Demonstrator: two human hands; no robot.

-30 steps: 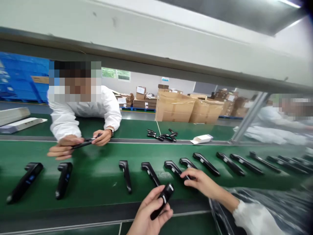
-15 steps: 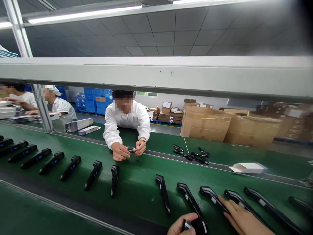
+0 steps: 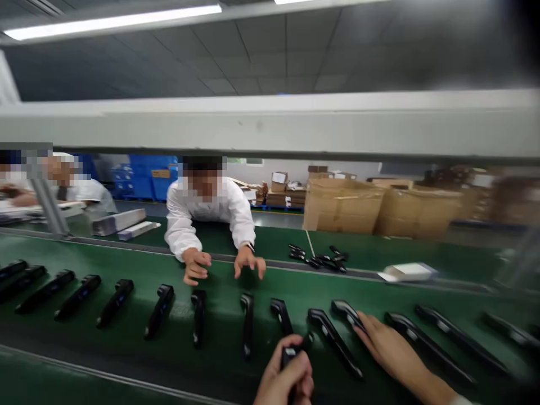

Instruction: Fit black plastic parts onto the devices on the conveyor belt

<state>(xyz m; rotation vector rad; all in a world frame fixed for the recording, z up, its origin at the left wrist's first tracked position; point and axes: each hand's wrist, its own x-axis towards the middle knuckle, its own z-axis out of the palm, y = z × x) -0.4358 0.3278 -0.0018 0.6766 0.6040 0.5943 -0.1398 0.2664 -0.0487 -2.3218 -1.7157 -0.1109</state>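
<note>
In the lower middle of the head view my left hand (image 3: 287,371) is closed round a small black object (image 3: 289,353) with a light grey patch. Most of that object is hidden by my fingers. To its right my right hand (image 3: 386,349) has its fingers closed over a long black handheld device with a bent head (image 3: 346,310), which lies on the green belt (image 3: 228,371). Similar black devices lie beside it, one between my hands (image 3: 335,343) and another just right of my right hand (image 3: 426,346).
Across the belt a co-worker in white (image 3: 208,211) reaches over a row of black devices (image 3: 158,312). A pile of small black parts (image 3: 323,260) and a white box (image 3: 409,272) lie behind the belt. A pale beam (image 3: 270,126) crosses overhead.
My left hand has moved left and up with the small object. My right hand has shifted left with the device under its fingers. The co-worker's hands have let go of a black device.
</note>
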